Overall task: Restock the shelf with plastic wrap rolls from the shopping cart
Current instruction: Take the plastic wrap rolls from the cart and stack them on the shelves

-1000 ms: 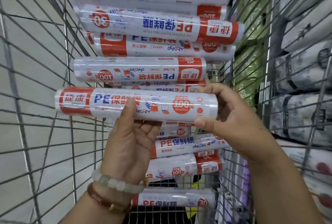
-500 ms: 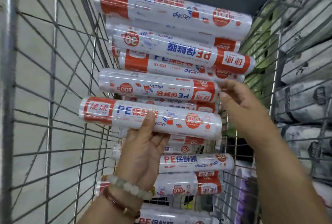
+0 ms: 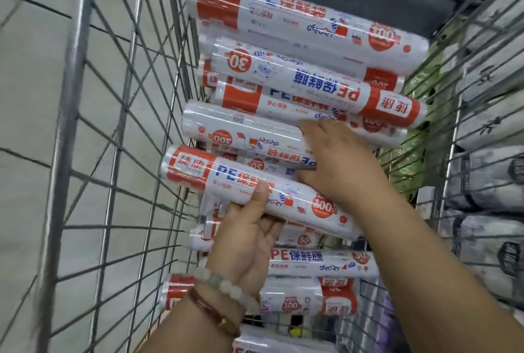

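Gathering rolls out of the shopping cart looks like the step in hand, its wire wall standing at the left with grey floor beyond. Next comes the left hand, grasping a held roll from below, thumb pressed on its near face, lifted over the stack. Right of that, the right hand reaches onto a second roll lying just beyond, fingers spread over it; whether they have closed round it I cannot tell (the frame is blurred there). More plastic wrap rolls lie piled far and near in the basket. At the far right, grey packaged goods show through the mesh. The next move probably calls for a firm grip on that second roll, then carrying both to the shelf, which is not in view.
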